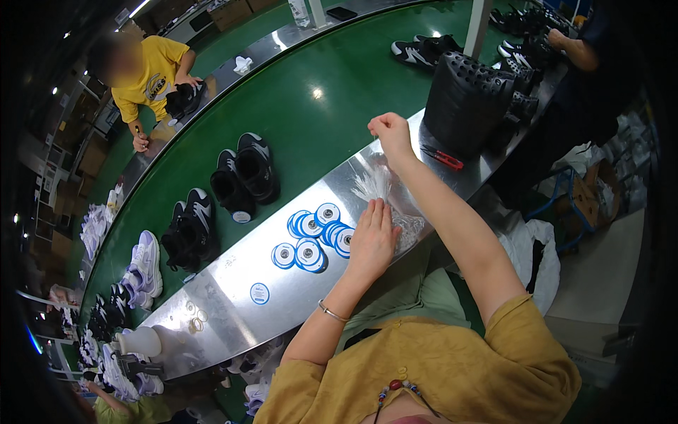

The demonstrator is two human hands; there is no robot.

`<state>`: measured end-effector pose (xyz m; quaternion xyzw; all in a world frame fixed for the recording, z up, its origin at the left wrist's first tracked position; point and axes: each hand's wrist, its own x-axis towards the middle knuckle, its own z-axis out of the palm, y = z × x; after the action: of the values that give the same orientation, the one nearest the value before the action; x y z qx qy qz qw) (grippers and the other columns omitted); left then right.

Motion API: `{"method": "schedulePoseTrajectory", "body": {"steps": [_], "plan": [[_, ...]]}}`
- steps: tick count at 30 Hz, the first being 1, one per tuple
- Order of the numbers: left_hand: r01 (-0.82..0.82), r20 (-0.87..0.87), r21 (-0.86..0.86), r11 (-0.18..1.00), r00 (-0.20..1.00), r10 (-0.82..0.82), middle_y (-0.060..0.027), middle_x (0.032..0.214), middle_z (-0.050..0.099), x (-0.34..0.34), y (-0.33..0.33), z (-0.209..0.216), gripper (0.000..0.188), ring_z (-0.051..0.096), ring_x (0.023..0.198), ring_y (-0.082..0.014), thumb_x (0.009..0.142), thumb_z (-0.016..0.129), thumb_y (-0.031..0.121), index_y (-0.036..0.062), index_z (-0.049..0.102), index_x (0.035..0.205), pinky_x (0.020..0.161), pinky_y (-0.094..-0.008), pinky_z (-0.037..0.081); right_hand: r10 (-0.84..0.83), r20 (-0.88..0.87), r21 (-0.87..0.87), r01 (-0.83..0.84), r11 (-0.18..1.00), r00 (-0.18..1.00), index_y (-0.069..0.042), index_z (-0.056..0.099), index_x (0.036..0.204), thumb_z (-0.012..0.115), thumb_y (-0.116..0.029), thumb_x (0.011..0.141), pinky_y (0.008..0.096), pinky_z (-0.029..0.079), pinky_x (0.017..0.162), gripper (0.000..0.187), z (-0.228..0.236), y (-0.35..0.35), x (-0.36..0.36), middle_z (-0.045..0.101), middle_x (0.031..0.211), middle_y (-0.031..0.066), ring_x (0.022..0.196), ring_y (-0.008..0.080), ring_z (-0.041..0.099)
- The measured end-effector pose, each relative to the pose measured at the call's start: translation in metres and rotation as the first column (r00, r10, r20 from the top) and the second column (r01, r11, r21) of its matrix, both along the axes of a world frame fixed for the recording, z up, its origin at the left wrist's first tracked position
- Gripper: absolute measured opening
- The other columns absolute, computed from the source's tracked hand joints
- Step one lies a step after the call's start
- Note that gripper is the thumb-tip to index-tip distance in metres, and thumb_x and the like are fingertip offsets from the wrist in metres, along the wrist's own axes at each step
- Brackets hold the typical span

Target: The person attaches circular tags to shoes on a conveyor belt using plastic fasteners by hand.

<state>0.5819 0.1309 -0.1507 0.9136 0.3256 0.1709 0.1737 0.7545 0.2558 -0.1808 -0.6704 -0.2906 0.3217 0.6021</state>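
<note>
My left hand (374,237) lies flat with straight fingers on a bundle of thin, clear-white plastic strands (372,185) at the metal ledge's near edge. The strands fan out beyond its fingertips, and clear plastic (408,230) shows beside it. Raised above the ledge's far edge, my right hand (392,134) is closed in a pinch. What it pinches is too fine to make out. Just left of my left hand are overlapping round blue-and-white tags (309,253). One more round tag (260,293) lies apart, nearer the left end.
Red-handled snips (446,160) lie beside a tall black perforated container (466,106) at right. Black shoes (244,173) and pale purple shoes (143,268) stand along the green belt (318,116). A white cup (141,342) sits at left. Other people work across the belt and at far right.
</note>
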Motion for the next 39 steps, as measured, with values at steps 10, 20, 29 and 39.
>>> {"method": "schedulePoseTrajectory", "body": {"steps": [10,20,29,39], "plan": [[0.025,0.011,0.028,0.999,1.000,-0.026,-0.0271,0.123,0.052,0.003,0.003,-0.003,0.044,0.046,0.119,-0.0380,0.083,0.060,0.019,-0.0122,0.053,0.114,0.102,-0.0400,0.037,0.150,-0.173,0.201,-0.114,0.973,0.973,0.001,0.056,0.090,0.052,-0.010,0.091,0.0254,0.052,0.072,0.012,0.047,-0.026,-0.002,0.065,0.082,0.0104,0.074,0.0148,0.063],[-0.233,0.259,0.156,0.960,0.947,0.188,-0.0173,0.115,0.056,-0.015,0.001,0.020,0.032,0.054,0.104,-0.0340,0.072,0.065,0.001,0.0020,0.061,0.104,0.086,-0.0417,0.043,0.176,-0.315,0.245,-0.099,0.965,0.933,-0.006,0.056,0.094,0.054,-0.013,0.092,0.0168,0.032,0.043,0.008,0.091,-0.094,0.008,0.048,0.064,-0.0023,0.050,0.0026,0.039],[-0.331,0.042,-0.003,0.944,0.943,0.331,-0.0175,0.110,0.052,-0.056,-0.003,0.023,0.046,0.045,0.103,-0.0340,0.065,0.076,0.013,-0.0008,0.060,0.106,0.088,-0.0409,0.039,0.056,-0.416,-0.028,-0.074,0.997,0.907,-0.005,0.055,0.090,0.057,-0.010,0.090,0.0155,0.021,0.041,0.006,0.056,-0.163,0.003,0.043,0.066,-0.0059,0.049,-0.0004,0.031],[-0.436,0.057,-0.196,0.879,0.889,0.454,-0.0150,0.093,0.058,-0.049,0.008,0.013,0.033,0.053,0.088,-0.0272,0.070,0.073,0.008,-0.0020,0.058,0.098,0.079,-0.0344,0.043,0.085,-0.395,-0.043,-0.111,0.993,0.915,-0.004,0.058,0.087,0.058,-0.010,0.088,0.0181,0.023,0.045,0.007,0.062,-0.180,0.004,0.045,0.062,-0.0072,0.052,0.0004,0.033]]}}
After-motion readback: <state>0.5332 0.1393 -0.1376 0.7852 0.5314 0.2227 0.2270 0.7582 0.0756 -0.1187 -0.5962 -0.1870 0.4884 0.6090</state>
